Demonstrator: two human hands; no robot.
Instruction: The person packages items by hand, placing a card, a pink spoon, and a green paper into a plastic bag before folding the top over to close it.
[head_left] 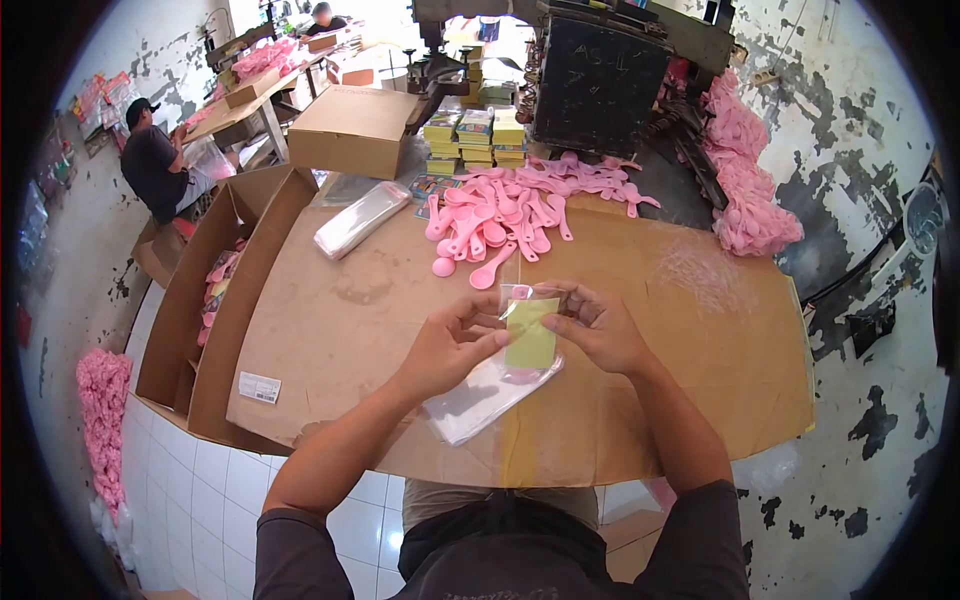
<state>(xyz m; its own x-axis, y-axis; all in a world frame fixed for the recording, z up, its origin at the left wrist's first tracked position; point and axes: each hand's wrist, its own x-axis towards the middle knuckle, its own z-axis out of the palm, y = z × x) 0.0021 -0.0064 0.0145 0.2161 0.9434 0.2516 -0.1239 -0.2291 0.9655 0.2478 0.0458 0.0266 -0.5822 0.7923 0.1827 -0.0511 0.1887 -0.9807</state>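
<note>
A small clear plastic bag (515,295) is held between my two hands above the cardboard-covered table. My left hand (462,340) has its fingers closed on the bag's left edge. My right hand (597,328) pinches a yellow-green card (532,335), which lies at or inside the bag; something pink shows at the bag's top and bottom. Beneath my hands lies a stack of clear bags (480,400). Just beyond them is a heap of pink plastic spoons (490,215).
A bundle of clear bags (362,220) lies at the left, near a closed carton (350,125). Stacks of cards (475,130) stand behind the spoons, beside a black machine box (600,85). An open long carton (235,290) adjoins the table's left edge. A person (155,160) sits farther left.
</note>
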